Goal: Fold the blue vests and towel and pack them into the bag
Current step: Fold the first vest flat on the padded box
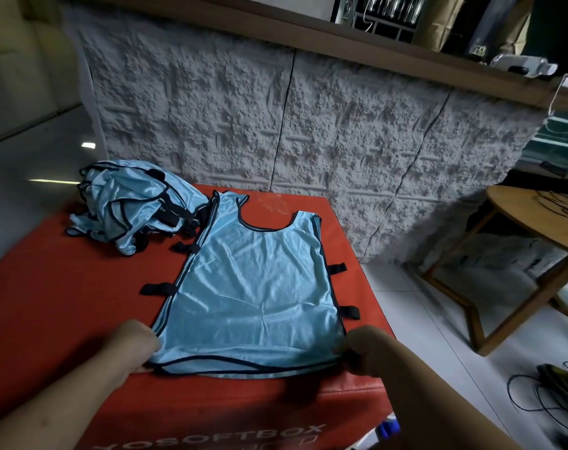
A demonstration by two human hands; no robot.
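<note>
vest (253, 287) on box (48, 319), pile (130, 206) behind-left

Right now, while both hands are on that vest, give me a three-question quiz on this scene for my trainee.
1. True or false: the spread vest lies flat on the red soft box, neckline pointing away from the person.
2. Multiple choice: where is the pile of unfolded vests? A) on the round wooden table; B) at the box's far left corner; C) on the floor.
3. Which part of the spread vest do the left hand and right hand hold?

Key: 1 true; 2 B; 3 the two bottom hem corners, one each.
</note>
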